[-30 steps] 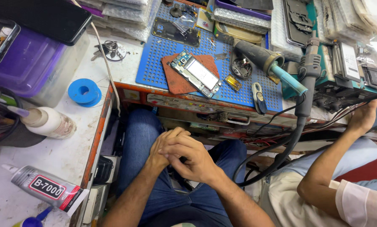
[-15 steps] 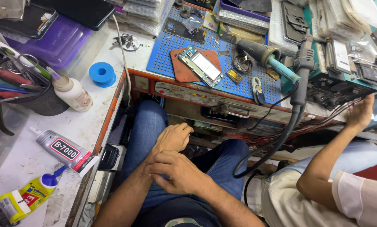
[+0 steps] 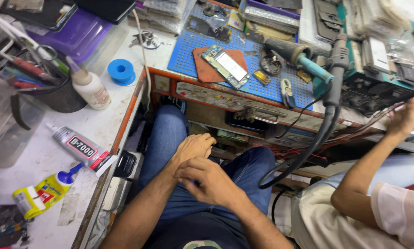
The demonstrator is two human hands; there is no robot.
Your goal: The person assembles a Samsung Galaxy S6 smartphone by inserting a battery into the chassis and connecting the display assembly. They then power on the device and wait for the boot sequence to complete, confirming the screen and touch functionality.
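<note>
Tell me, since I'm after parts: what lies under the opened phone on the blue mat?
Opened phone lies on a reddish-brown pad atop the blue mat; anything beneath the phone itself is covered.

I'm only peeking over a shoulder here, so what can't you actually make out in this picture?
- Head view: whether the left hand holds anything; the right hand overlaps it.
- The co-worker's hand grips something cut off by the right edge.
- Parts on the opened phone are too small to tell.
- The tool cup contents run off the left edge.

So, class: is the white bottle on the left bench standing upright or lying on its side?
Upright. The white bottle stands on its base, nozzle pointing up, beside the blue tape roll.
</note>
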